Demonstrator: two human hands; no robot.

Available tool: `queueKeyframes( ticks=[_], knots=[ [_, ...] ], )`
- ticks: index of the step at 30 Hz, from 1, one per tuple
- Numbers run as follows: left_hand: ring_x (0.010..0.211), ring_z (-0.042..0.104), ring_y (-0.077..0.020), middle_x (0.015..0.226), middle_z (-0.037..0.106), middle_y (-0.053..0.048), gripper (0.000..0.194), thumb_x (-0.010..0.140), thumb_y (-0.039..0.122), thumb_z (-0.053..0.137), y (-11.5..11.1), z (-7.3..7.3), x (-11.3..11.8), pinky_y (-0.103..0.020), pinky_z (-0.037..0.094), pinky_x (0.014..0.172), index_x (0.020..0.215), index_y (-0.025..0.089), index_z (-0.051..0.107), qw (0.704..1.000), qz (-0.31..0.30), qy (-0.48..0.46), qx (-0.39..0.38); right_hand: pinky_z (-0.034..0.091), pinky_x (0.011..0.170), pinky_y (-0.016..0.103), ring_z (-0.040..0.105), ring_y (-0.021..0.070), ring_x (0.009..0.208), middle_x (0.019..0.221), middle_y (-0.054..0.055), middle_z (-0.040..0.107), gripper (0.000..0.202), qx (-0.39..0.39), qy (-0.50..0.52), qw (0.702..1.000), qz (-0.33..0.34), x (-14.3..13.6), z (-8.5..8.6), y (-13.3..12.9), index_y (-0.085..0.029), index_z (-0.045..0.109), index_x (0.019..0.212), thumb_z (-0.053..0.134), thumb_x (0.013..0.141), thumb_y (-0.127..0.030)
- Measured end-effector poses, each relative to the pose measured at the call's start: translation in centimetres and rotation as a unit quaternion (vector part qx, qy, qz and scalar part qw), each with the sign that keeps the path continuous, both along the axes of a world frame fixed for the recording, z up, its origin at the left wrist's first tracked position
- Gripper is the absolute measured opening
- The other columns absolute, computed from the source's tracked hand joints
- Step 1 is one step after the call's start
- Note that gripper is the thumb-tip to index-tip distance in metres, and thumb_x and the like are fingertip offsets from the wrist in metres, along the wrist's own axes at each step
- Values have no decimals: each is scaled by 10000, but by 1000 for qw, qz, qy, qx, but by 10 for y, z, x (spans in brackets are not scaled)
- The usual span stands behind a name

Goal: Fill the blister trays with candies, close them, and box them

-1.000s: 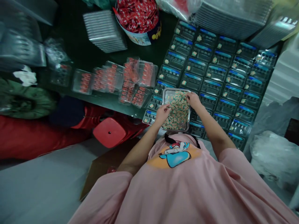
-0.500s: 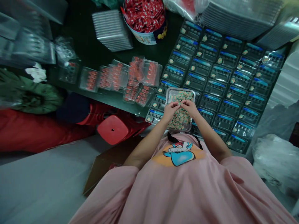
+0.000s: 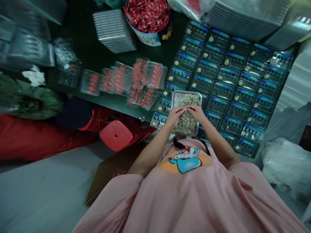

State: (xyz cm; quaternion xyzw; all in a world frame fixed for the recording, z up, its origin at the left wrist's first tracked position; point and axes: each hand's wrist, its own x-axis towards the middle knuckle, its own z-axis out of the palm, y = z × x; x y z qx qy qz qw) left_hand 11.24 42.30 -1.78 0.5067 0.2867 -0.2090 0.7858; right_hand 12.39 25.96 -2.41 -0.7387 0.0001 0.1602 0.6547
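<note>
My left hand (image 3: 175,116) and my right hand (image 3: 197,113) meet fingertip to fingertip, both closed in a pinch. Between them is a small green-and-tan piece (image 3: 185,109), too small to make out clearly. Below lies a clear plastic tray (image 3: 200,100), filled with many loose pieces (image 3: 186,122) of the same colours. The tray sits at the table edge, close to my body. Around it are rows of clear blister trays (image 3: 220,105), each with a blue stick along one side. Many of these also hold a small tan piece.
Left of the rows lie clear packs of red pieces (image 3: 92,83). Farther back stand a stack of clear trays (image 3: 114,30) and a tub (image 3: 150,38) of red packets. A red stool (image 3: 116,136) is below the table edge. Plastic bags (image 3: 286,165) lie at right.
The fingertips have shifted slightly against each other and remain together over the tray. The whole view has moved a little; the blister trays lie as before.
</note>
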Motion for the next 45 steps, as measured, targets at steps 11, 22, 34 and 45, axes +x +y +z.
queueKeyframes(
  ticks=[11, 22, 34, 45],
  knots=[
    [656, 634, -88, 733, 694, -21, 218, 622, 139, 844, 5, -3, -9, -189, 478, 611, 791, 122, 708, 998, 27, 43, -46, 533, 805, 331, 661, 181, 802, 851, 41, 710, 253, -3, -6, 1000, 7, -7, -10, 4, -170, 688, 950, 598, 790, -343],
    [711, 649, -108, 754, 683, -17, 261, 647, 200, 842, 15, -6, -12, -216, 471, 649, 845, 138, 685, 996, 46, 76, 0, 476, 844, 334, 608, 229, 908, 1033, 130, 659, 278, -383, -63, 920, 53, 6, -17, -26, -147, 700, 1047, 517, 839, -161],
    [655, 621, -82, 725, 659, 2, 250, 626, 184, 853, 6, -1, -13, -182, 428, 557, 776, 130, 660, 997, 13, 42, -69, 444, 818, 308, 587, 215, 865, 939, 113, 659, 244, -370, -67, 926, 40, 11, -12, -22, -143, 694, 928, 457, 880, -181],
    [659, 601, -88, 694, 641, 10, 231, 623, 167, 851, -5, 4, -13, -205, 433, 609, 760, 136, 668, 995, 7, 51, -86, 451, 781, 303, 587, 189, 795, 826, 37, 679, 168, -213, -57, 975, -12, -6, 3, -1, -205, 668, 807, 510, 838, -254]
  ],
)
